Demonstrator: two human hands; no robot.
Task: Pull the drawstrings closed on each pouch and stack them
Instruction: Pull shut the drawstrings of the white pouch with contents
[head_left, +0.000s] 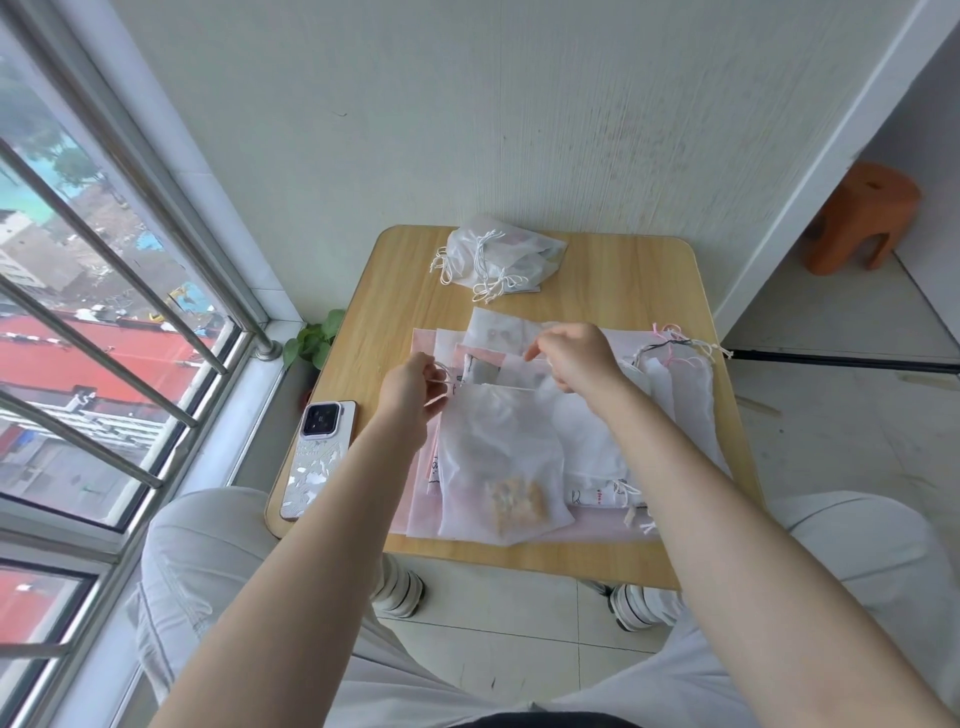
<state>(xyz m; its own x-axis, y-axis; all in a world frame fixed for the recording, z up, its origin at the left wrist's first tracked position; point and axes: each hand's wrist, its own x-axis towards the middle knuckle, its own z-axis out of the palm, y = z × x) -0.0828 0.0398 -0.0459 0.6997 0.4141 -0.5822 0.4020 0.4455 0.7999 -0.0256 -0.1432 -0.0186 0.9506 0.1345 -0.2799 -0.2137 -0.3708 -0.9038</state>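
A sheer white pouch (501, 457) with a yellowish item inside lies flat on top of several open pouches spread over the small wooden table (623, 280). My left hand (413, 387) pinches the white drawstring at the pouch's top left corner. Over the pouch's top right corner, my right hand (574, 356) has its fingers curled; a string in it is not clearly visible. At the far end of the table sits a pile of closed pouches (501, 257) with white strings hanging out. More pouches with pink and black strings (680, 364) lie on the right.
A phone (319, 457) lies face down at the table's left edge. A barred window runs along the left, with a small green plant (314, 338) by the sill. An orange stool (865, 218) stands at the far right. My knees flank the table's near edge.
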